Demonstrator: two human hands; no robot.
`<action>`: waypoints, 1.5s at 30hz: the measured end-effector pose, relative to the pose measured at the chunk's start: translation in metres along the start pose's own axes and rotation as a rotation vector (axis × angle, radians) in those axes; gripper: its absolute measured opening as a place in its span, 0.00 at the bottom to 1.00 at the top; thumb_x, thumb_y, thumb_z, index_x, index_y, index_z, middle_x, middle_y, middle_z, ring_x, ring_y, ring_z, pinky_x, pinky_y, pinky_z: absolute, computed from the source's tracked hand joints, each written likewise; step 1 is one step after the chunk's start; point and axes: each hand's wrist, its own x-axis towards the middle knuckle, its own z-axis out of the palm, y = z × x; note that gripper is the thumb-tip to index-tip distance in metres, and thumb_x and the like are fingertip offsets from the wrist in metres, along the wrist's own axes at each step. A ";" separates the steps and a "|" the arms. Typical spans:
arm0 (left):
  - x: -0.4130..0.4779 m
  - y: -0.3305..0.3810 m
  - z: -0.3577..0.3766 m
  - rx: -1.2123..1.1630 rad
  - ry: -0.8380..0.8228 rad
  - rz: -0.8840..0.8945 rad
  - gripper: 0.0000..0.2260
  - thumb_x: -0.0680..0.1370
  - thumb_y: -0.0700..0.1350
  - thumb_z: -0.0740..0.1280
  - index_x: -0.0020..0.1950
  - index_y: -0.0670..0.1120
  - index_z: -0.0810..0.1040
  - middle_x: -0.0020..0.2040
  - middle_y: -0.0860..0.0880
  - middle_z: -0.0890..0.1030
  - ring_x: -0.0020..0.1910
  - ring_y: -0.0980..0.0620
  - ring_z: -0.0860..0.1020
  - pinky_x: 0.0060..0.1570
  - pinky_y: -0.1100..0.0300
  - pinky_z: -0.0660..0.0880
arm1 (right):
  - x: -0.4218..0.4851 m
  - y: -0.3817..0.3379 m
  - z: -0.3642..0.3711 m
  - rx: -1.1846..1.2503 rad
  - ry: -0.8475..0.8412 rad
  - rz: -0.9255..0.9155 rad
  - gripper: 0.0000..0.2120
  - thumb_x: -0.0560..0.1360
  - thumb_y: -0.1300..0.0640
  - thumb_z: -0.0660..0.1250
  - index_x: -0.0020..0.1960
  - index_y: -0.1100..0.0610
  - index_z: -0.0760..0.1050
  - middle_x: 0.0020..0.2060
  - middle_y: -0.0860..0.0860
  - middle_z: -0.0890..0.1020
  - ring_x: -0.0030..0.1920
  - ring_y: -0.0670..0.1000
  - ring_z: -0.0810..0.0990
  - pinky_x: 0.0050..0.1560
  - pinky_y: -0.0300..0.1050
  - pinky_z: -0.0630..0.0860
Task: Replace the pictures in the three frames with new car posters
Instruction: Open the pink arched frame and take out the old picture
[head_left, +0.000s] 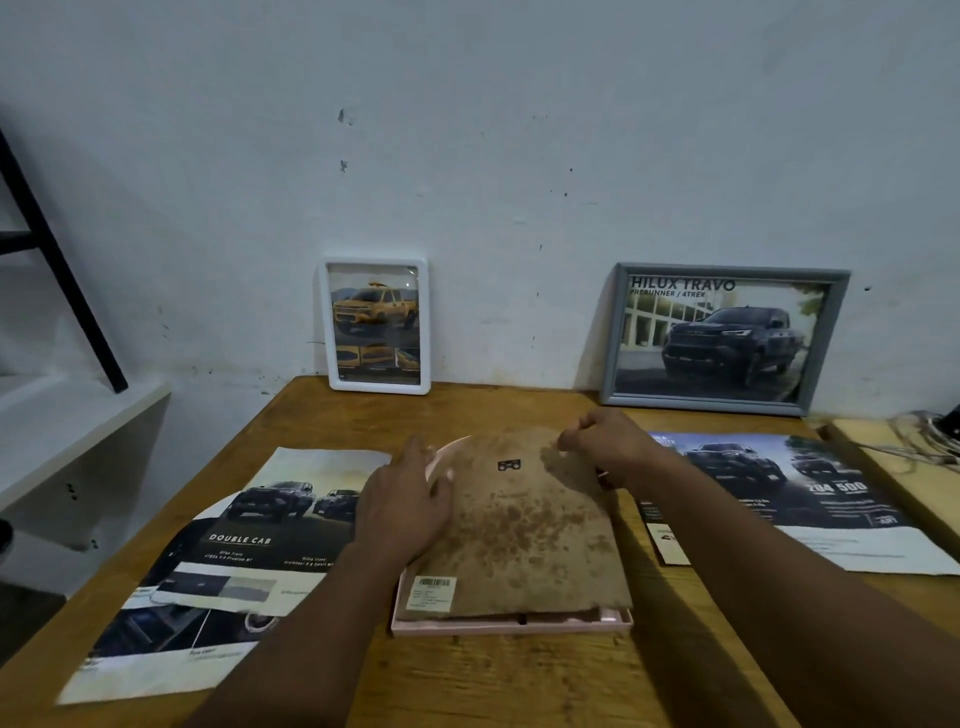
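Wooden table (519, 686) against a pale, scuffed wall is what I am working over, and I take the pink frame (511, 627), lying face down in the middle of it, as my marker.

Left of the pink frame a Double Cab poster (234, 545) lies flat, its paper a little wavy. The left hand (405, 506) rests on the left edge of the frame's brown backing board (524, 530), fingers fairly straight, pressing rather than gripping as far as I can tell. Behind the pink frame and to its left, a white frame (374, 325) with a yellow truck picture leans on the wall.

The board itself is stained and blotchy, with a small hanger near its far edge and a barcode label at the near left corner. Its far edge bows up off the pink frame, so I judge it thin, light and bendy, likely weakened by damp. I would hold it at two edges and lift evenly, since a hard pull at one corner could crease or tear it. Whatever glazing sits underneath I cannot make out, so I treat it as fragile.

The right hand (602, 441) pinches the board's far right corner with curled fingers. Behind and right of the pink frame a grey frame (722, 338) leans on the wall, and right of it lies a dark truck poster (779, 483), soft paper best slid by its edges.
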 end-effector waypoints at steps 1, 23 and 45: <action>0.000 0.001 -0.001 0.006 0.003 0.008 0.23 0.82 0.58 0.62 0.74 0.50 0.67 0.63 0.47 0.82 0.58 0.45 0.80 0.53 0.51 0.77 | -0.008 0.005 -0.001 0.038 -0.011 0.014 0.04 0.77 0.59 0.69 0.50 0.58 0.75 0.47 0.57 0.79 0.44 0.54 0.77 0.41 0.48 0.73; 0.032 0.073 -0.011 -0.500 0.019 -0.051 0.24 0.78 0.53 0.72 0.73 0.50 0.71 0.64 0.48 0.77 0.59 0.51 0.76 0.55 0.57 0.72 | -0.027 0.001 -0.048 0.322 0.290 -0.090 0.11 0.77 0.58 0.72 0.58 0.57 0.78 0.48 0.55 0.83 0.45 0.54 0.83 0.48 0.51 0.81; 0.029 0.161 0.087 -0.146 -0.345 0.136 0.33 0.79 0.49 0.70 0.80 0.51 0.58 0.77 0.45 0.65 0.76 0.43 0.64 0.74 0.46 0.66 | -0.012 0.102 -0.098 -0.456 0.301 -0.040 0.16 0.79 0.54 0.63 0.66 0.55 0.76 0.61 0.57 0.81 0.61 0.60 0.77 0.57 0.48 0.73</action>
